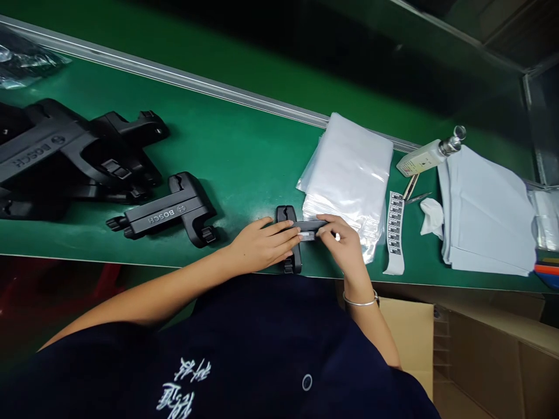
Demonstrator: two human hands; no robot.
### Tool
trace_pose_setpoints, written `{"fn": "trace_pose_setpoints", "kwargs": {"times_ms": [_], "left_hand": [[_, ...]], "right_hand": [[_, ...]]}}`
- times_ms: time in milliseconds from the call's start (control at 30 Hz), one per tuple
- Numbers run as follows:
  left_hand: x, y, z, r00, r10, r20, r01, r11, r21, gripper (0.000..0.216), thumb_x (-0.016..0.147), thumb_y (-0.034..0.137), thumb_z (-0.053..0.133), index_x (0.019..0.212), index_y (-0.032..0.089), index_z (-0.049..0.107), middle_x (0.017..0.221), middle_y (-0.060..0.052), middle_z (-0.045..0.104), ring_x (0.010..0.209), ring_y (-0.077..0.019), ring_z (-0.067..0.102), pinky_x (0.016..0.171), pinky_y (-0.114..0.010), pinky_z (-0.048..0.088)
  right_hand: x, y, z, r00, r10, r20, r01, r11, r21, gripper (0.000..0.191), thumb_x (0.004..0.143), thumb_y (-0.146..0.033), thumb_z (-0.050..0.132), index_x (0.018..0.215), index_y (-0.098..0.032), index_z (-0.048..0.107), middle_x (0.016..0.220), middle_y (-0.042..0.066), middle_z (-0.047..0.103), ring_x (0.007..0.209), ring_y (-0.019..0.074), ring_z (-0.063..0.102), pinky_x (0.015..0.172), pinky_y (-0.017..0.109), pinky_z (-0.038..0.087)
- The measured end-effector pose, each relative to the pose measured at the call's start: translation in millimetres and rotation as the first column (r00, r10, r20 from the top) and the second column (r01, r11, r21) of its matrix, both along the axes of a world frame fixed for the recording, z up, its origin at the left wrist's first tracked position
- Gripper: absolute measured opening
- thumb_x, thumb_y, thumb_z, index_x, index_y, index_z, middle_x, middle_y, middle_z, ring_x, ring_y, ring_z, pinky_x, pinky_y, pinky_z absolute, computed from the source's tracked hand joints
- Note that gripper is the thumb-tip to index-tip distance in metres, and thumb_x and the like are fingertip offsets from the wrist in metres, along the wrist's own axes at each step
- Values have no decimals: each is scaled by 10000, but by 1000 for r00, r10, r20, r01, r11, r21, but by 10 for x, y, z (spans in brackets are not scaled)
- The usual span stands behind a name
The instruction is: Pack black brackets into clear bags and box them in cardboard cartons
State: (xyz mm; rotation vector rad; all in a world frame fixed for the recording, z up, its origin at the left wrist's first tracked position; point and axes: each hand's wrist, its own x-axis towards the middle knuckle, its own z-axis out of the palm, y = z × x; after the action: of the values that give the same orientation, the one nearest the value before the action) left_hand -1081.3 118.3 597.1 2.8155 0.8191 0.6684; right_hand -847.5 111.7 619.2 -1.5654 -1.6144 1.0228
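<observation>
Close to the table's front edge lies a black plastic bracket (287, 214), its long arm pointing right. My left hand (267, 245) reaches across its left end, fingers held together and pressed down on it, hiding part of it. A small white label (305, 234) shows on the bracket's side by those fingertips. My right hand (344, 241) grips the right end between thumb and curled fingers. To the left lies a similar black bracket (168, 213) marked BOSCH, apart from both hands.
More black BOSCH brackets (48, 151) are piled at the left. Clear plastic bags (349, 163) are stacked behind my right hand. Further right lie a label strip (395, 227), tweezers (418, 198), a bottle (423, 159), crumpled tissue (432, 217) and white sheets (487, 215). A cardboard box (480, 349) stands below.
</observation>
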Motion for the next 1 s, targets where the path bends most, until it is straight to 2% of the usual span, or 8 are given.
{"fn": "trace_pose_setpoints", "kwargs": {"times_ms": [67,133,233,333,533,733,900,1000], "left_hand": [[-10,35,34,999,-32,-20,33,998,53,298,958,301,529,1203,199,665,1207,-65,707,1128,-213,647,849,-326,472],[-26,68,64,997,-67,-40,70,994,84,298,960,303,528,1200,190,666,1207,-71,707,1121,-213,648,818,-318,471],[-51,118,100,989,-120,-83,127,988,87,305,954,317,543,1205,194,664,1196,-75,711,1114,-212,645,804,-309,465],[-65,169,124,977,-173,-122,184,979,90,335,949,338,548,1228,185,651,1184,-84,712,1118,-217,635,785,-305,460],[-79,235,130,966,-235,-111,232,972,-39,370,964,351,508,1298,226,605,1182,-80,704,1150,-211,607,787,-279,448],[-35,247,177,947,-243,-211,192,952,-237,467,952,431,503,1391,270,515,1251,-89,660,1200,-238,567,827,-292,458],[100,235,214,963,-220,-157,176,951,-253,599,862,359,661,1426,294,469,1243,-113,639,1197,-265,567,877,-314,477],[105,173,166,972,-147,-181,100,964,-245,505,893,305,613,1388,267,517,1326,-141,603,1233,-288,557,877,-345,504]], "right_hand": [[92,2,8,999,-10,-48,10,1000,2,126,845,-266,601,740,-238,665,1114,56,696,1073,233,626,955,410,454],[169,-3,13,998,35,-45,-36,999,-7,124,861,-278,601,777,-243,685,1134,54,696,1099,233,624,962,403,462],[230,-15,12,994,103,-30,-104,995,-11,141,881,-290,594,792,-243,693,1169,55,687,1135,232,612,997,405,449],[242,-21,-1,993,112,-35,-112,994,-2,144,888,-294,595,795,-241,691,1176,59,683,1142,226,609,1006,401,446],[254,-14,1,990,137,-30,-138,990,-8,146,891,-314,605,801,-242,694,1179,59,679,1150,232,602,1016,416,439],[258,-24,9,988,152,-26,-153,988,-19,162,898,-346,600,819,-245,699,1199,66,663,1169,247,586,1029,450,430],[254,-28,-4,985,169,-33,-169,985,-19,151,897,-334,609,831,-245,711,1212,65,646,1175,244,581,1027,437,433],[245,-29,-24,986,164,-39,-164,986,-7,139,896,-309,611,829,-244,714,1203,62,650,1166,241,587,1013,427,442]]}}
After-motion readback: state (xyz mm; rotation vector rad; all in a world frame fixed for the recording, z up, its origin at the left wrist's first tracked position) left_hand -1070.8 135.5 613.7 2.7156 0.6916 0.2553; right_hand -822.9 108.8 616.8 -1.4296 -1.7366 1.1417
